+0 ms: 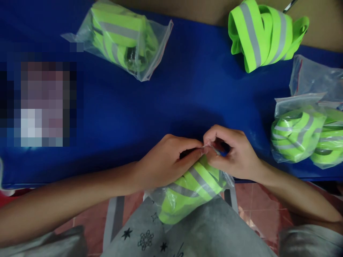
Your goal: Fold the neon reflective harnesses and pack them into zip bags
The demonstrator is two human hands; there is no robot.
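**A:** Centre of the figure: what do the two hands hold?

**B:** A clear bag (187,200) with a neon-green strap (199,180), grey-striped, folded inside. The left hand (167,159) and right hand (235,153) meet at the bag's top edge, each with its fingertips closed narrowly in a pinch on the plastic.

**A:** Where does that bag lie?

**B:** Its mouth reaches the near edge of the blue table (187,89). Its body hangs below that edge, over a grey lap (214,232) printed with small stars.

**A:** And around the clear bag?

**B:** Far up and to its left is a filled bag (125,39). Far up and to its right is a loose strap bundle (264,32), unbagged. Directly to its right are two more packed bags (297,132), with an empty bag (316,76) just above them.

**A:** Any legible writing?

**B:** A pixelated patch (43,103) lies well to the clear bag's left — it is blurred and cannot be read. The straps and bags are too small to tell whether they carry lettering
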